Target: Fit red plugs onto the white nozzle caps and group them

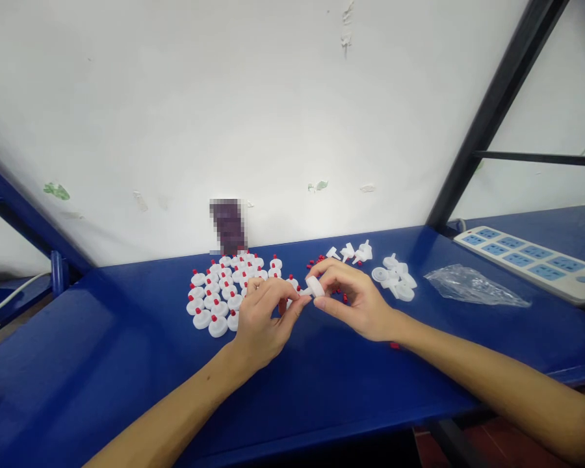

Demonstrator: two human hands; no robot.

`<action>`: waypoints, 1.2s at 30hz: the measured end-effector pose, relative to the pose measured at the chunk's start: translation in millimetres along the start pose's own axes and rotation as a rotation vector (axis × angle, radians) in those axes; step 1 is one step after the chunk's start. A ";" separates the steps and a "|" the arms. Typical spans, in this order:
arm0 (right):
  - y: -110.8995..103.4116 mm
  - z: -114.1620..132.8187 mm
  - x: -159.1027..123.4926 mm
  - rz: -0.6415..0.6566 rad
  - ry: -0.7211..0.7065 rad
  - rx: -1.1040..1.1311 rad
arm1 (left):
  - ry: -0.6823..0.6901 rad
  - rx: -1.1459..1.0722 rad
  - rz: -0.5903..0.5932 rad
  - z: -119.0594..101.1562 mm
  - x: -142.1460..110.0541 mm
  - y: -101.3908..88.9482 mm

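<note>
Between my hands is a white nozzle cap (314, 286), tilted sideways with its spout pointing left. My right hand (358, 300) grips its round base between thumb and fingers. My left hand (268, 313) pinches the end of the spout; whether a red tip is in those fingers is hidden. Left of and behind my left hand stand several white caps (218, 326) with red tips on their spouts. Small loose red tips (345, 298) lie around and behind my right hand. To its right is a pile of white nozzle caps (400, 283) without red tips.
More bare nozzle caps (363, 251) lie near the wall. A clear plastic bag (472, 286) rests on the blue table (322, 403) at right, beside a white power strip (531, 260). A pixelated dark object (230, 226) stands against the wall. Black metal post (497, 110) at right.
</note>
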State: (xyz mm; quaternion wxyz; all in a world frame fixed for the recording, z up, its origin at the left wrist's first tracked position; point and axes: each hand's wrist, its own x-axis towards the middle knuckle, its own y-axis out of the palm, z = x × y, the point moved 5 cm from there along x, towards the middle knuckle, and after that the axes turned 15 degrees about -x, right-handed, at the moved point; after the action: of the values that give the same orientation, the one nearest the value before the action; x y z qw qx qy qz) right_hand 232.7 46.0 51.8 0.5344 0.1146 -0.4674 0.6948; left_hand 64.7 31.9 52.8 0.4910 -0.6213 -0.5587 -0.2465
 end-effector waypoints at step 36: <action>20.5 10.8 -7.4 0.012 -0.060 -0.198 | -0.435 -0.468 0.486 -2.1 -24.2 48.3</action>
State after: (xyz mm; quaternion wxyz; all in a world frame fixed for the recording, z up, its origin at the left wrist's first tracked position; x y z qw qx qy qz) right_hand 214.6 33.1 42.0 0.5247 0.0793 -0.5503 0.6447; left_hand 104.3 24.2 16.8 0.2504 -0.8681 -0.4151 -0.1063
